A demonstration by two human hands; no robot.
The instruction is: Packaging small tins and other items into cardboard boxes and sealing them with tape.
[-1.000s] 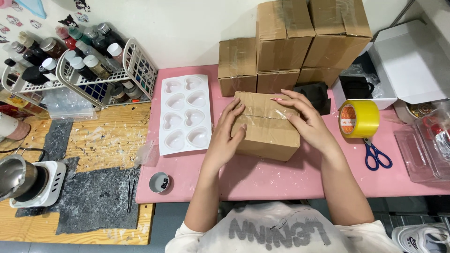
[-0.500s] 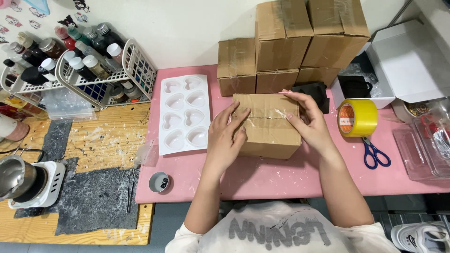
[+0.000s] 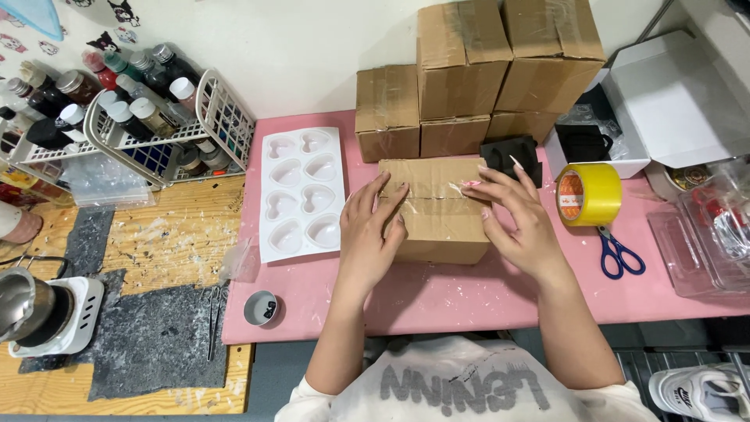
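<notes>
A small brown cardboard box (image 3: 437, 227), taped across its top, lies on the pink tabletop (image 3: 437, 293) in front of me. My left hand (image 3: 373, 230) rests flat on the box's left side with fingers spread over the top edge. My right hand (image 3: 516, 215) lies on the box's right side, fingertips pressing the tape seam on the lid. Neither hand grips anything.
Several stacked cardboard boxes (image 3: 476, 70) stand behind. A white heart-shaped mould tray (image 3: 303, 191) lies left of the box. A yellow tape roll (image 3: 587, 194) and blue scissors (image 3: 619, 254) lie right. A white basket of bottles (image 3: 156, 117) and a small metal pot (image 3: 23, 305) sit far left.
The box has been squared up and sits straight. Both hands shifted slightly, the right fingertips moving onto the tape seam on top.
</notes>
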